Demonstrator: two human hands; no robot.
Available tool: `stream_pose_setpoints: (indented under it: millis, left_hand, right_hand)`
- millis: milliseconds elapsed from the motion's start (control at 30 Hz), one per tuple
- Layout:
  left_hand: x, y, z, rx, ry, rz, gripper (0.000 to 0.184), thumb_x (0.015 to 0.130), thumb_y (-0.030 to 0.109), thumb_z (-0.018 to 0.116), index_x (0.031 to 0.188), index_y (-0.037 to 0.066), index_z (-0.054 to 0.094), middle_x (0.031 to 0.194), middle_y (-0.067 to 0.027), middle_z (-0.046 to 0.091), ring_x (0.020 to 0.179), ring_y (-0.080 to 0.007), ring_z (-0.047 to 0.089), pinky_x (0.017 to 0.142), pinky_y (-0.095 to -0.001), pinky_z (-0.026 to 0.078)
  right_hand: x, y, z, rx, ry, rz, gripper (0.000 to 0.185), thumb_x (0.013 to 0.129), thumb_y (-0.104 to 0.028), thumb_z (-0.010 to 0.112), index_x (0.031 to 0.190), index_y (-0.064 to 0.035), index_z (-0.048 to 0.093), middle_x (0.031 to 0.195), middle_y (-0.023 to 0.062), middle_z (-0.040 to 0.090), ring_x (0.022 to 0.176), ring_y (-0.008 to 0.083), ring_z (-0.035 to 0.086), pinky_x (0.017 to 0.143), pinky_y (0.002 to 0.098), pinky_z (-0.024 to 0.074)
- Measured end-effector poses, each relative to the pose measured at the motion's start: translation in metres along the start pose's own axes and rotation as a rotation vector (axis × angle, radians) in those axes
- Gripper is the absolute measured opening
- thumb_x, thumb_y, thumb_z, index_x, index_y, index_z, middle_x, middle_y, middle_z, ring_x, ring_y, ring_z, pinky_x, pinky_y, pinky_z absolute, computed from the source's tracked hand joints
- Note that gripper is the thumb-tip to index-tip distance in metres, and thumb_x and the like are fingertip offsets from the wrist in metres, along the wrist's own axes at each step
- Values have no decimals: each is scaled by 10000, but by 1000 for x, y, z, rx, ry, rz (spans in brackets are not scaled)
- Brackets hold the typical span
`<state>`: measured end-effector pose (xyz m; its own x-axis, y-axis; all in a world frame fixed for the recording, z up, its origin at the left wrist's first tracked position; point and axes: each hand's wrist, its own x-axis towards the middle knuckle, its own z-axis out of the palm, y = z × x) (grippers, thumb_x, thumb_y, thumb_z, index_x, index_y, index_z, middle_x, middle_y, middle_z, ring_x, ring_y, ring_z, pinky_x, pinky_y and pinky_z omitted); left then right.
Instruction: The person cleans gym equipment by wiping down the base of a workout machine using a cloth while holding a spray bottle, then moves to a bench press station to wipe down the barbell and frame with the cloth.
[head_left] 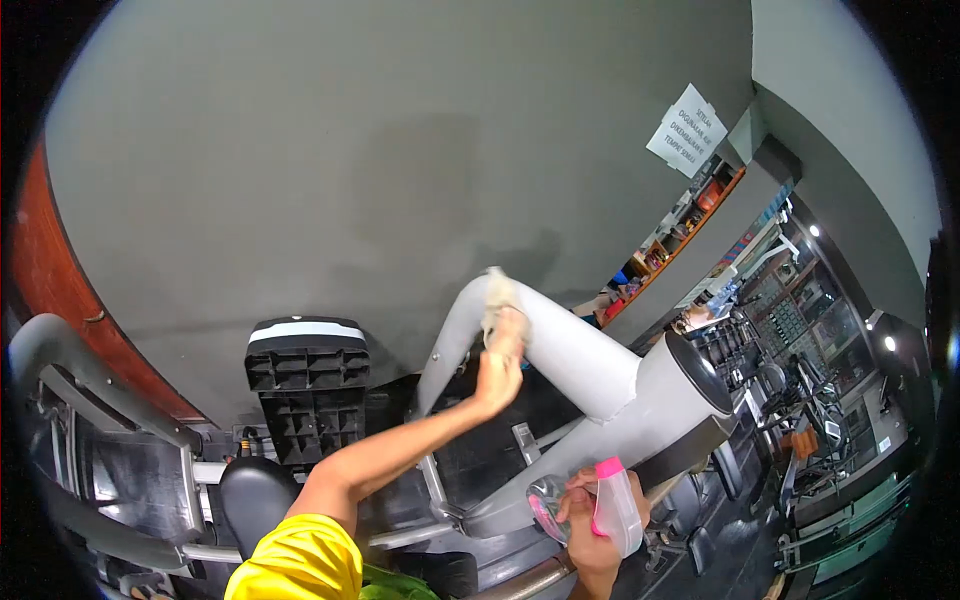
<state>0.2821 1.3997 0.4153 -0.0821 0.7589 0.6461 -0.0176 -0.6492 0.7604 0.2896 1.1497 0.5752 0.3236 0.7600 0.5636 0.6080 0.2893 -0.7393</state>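
My left hand (501, 368) reaches out from a yellow sleeve, its fingers closed on a pale cloth (497, 289). The cloth lies against the bent top of a light grey machine frame tube (570, 350). Lower down, my right hand (590, 525) is wrapped round a spray bottle (618, 515) with a pink nozzle and a clear body. Beside that bottle runs the thick lower part of the grey frame (535, 480). Part of the bottle is hidden behind the fingers.
A black ribbed footplate (307, 375) stands near the grey wall (270, 150). Left is another tubular frame (110, 385) with a black pad (255, 500). A paper notice (688, 132) hangs on the wall. Shelves (680, 230) and gym machines (815, 420) fill the right.
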Motion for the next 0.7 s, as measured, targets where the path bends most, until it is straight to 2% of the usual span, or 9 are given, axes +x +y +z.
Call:
stream_pose_setpoints:
  millis: [133, 200, 300, 400, 467, 533, 567, 633, 700]
  left_hand:
    - [-8, -5, -20, 44, -256, 237, 752, 690, -193, 506, 1390, 50, 377, 1450, -225, 294, 1351, -361, 272, 1093, -383, 304]
    - [-4, -42, -24, 172, -288, 353, 777, 623, -181, 532, 1355, 54, 420, 1434, -228, 319, 1303, -368, 359, 1059, -401, 371]
    - [8, -63, -36, 246, -335, 412, 751, 615, -164, 566, 1318, 73, 452, 1422, -280, 296, 1155, -423, 492, 924, -421, 477]
    - [15, -75, -49, 373, -369, 337, 698, 642, -158, 538, 1292, 90, 478, 1385, -236, 386, 1238, -367, 439, 976, -400, 451]
    - [19, -81, -50, 401, -228, 119, 588, 741, -95, 504, 1298, 94, 473, 1315, -229, 463, 1149, -382, 507, 962, -419, 435]
    - [19, -117, -35, 485, -199, -371, 476, 850, 6, 483, 1317, 91, 456, 1220, -217, 550, 1100, -368, 553, 936, -410, 441]
    - [19, -126, -25, 481, -196, -364, 476, 850, 6, 483, 1317, 91, 456, 1220, -217, 550, 1100, -368, 553, 936, -410, 441]
    - [16, -145, -8, 82, -49, -827, 434, 920, 133, 473, 1349, 95, 419, 1136, -198, 608, 1048, -339, 590, 896, -389, 459]
    - [9, -186, 21, -88, 159, -1007, 430, 957, 235, 453, 1354, 81, 401, 1171, -171, 591, 1043, -305, 587, 874, -370, 472]
  right_hand:
    - [-1, -4, 1, 32, 23, 94, 124, 699, 7, 629, 821, -13, 617, 714, 102, 657, 595, 200, 651, 560, 283, 509]
    - [0, 0, 1, -62, 32, -23, 100, 706, -2, 634, 803, -22, 622, 700, 97, 651, 578, 206, 646, 542, 284, 500]
    - [1, -2, 2, -44, 10, -4, 109, 698, 11, 636, 801, -25, 624, 697, 95, 647, 574, 211, 642, 543, 286, 497]
    - [2, -8, 2, -16, 4, 47, 111, 707, 13, 649, 808, -27, 626, 706, 96, 648, 586, 209, 643, 557, 282, 497]
    - [2, -5, 2, -27, -4, 7, 105, 719, 12, 651, 814, -26, 627, 710, 96, 649, 596, 201, 643, 566, 279, 498]
    - [4, -4, 2, -39, -12, -40, 98, 731, 12, 653, 819, -24, 628, 714, 96, 651, 606, 193, 644, 575, 277, 498]
    - [4, -4, 2, -1, -11, -5, 92, 742, 6, 654, 825, -23, 629, 720, 94, 652, 618, 185, 646, 586, 274, 499]
    - [3, -2, 4, 64, -4, 63, 100, 747, 7, 657, 839, -23, 632, 739, 90, 659, 640, 166, 650, 608, 266, 503]
    - [5, -4, 4, 21, -20, 51, 109, 740, 13, 656, 840, -25, 633, 744, 90, 662, 644, 171, 655, 610, 267, 507]
